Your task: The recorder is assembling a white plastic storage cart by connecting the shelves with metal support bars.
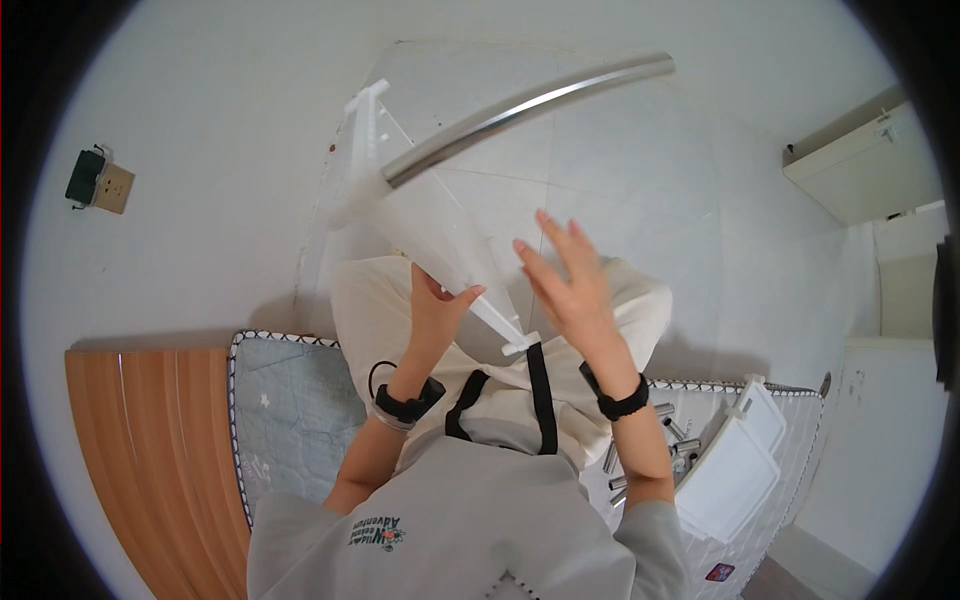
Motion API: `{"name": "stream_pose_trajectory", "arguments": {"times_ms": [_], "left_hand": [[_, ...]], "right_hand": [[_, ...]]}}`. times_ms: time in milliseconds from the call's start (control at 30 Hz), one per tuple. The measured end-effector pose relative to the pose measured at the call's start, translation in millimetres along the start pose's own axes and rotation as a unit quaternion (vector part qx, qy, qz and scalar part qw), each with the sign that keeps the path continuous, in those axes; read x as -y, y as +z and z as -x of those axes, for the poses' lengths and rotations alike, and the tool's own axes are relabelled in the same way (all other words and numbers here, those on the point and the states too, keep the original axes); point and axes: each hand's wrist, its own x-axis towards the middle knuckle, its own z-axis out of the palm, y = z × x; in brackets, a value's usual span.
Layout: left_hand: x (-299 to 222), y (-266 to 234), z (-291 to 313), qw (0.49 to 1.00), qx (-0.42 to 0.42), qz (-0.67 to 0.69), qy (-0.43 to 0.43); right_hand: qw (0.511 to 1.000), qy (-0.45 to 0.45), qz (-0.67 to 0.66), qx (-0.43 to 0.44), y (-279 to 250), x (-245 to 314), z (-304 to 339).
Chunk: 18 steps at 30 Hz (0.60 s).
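Observation:
My left hand (438, 312) grips the edge of a white plastic shelf panel (435, 238), thumb on its near side. The panel is tilted over my lap, with a small white corner fitting (520, 345) at its near end. A shiny metal tube (530, 105) sticks out from the panel's far corner and reaches to the upper right; the joint is blurred, so how firmly it sits cannot be seen. My right hand (572, 290) is raised right of the panel, fingers spread, holding nothing and apart from panel and tube.
Several short metal tubes (682, 446) lie on the quilted mat (290, 420) to my right, beside more white plastic panels (735, 480). A wood-grain board (150, 450) is at the left. A wall socket (115, 188) with a dark plug is far left; a pale cabinet (870, 165) stands far right.

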Motion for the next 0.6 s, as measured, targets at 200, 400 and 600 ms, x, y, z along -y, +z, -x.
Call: {"name": "stream_pose_trajectory", "arguments": {"times_ms": [200, 400, 600], "left_hand": [[6.7, 4.3, 8.9, 0.988, 0.038, -0.137, -0.065], [24.0, 4.0, 20.6, 0.969, 0.124, -0.189, -0.102], [27.0, 1.7, 22.0, 0.944, 0.223, -0.238, -0.06]], "right_hand": [[0.961, -0.051, 0.174, -0.208, -44.8, 0.1, -31.6], [0.97, -0.057, 0.205, -0.119, -52.5, 0.3, -45.3], [0.988, -0.069, 0.138, -0.015, -36.7, -9.4, -21.1]]}}
